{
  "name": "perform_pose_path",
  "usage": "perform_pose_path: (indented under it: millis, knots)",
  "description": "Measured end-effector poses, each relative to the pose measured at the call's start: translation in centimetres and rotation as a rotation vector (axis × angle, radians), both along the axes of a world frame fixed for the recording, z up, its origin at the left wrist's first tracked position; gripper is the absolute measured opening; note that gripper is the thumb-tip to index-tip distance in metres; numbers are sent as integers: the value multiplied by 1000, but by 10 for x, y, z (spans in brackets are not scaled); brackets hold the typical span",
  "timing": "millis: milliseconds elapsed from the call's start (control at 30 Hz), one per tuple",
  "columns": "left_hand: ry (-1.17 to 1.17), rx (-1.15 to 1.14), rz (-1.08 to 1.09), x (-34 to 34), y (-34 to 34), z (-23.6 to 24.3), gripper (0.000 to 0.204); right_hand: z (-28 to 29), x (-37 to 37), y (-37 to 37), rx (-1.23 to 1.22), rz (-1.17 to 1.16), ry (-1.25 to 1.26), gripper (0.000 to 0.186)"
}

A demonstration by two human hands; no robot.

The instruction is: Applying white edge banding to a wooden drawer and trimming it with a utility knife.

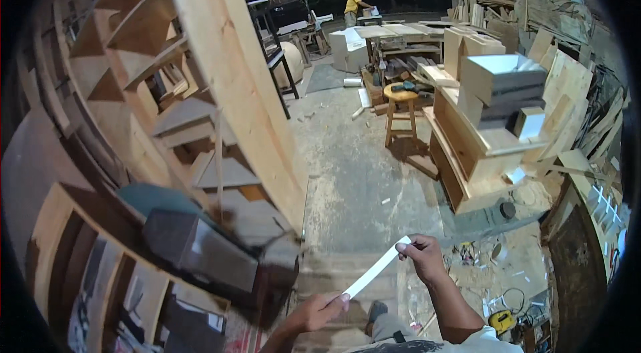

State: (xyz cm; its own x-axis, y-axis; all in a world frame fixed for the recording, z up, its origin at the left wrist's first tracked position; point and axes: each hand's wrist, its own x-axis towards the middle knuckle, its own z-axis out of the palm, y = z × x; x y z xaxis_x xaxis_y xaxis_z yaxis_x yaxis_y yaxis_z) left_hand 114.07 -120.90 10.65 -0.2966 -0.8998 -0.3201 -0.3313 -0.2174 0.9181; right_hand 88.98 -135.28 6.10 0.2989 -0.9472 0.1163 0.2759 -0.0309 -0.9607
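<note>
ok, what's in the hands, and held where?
A thin white strip, held by its two ends: left hand pinches the lower end, right hand the upper end. The strip spans between them.

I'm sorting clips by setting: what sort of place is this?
Most likely a woodworking shop: a curved wooden staircase under construction, stacked unfinished cabinets and a wooden stool on a dusty concrete floor.

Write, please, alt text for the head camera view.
Both hands, left hand and right hand, hold a white strip stretched between them above a dusty workshop floor. A wooden staircase rises left; a stool stands ahead.
</note>
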Motion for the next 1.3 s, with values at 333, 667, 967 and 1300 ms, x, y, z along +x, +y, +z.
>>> perform_pose_path:
  millis: [333,667,967,1300]
  knots:
    - [-109,-81,-23,58,-284,103,39,90,42,-281,-98,-6,-54,22]
    - [-194,-184,-118,127,-593,117,34,118,91,-570,28,-183,-237,20]
    - [81,-51,55,219,-787,225,36,292,103,-818,-51,-482,9,22]
    - [187,42,218,273,-1002,239,32,259,147,-1019,209,-391,-113,29]
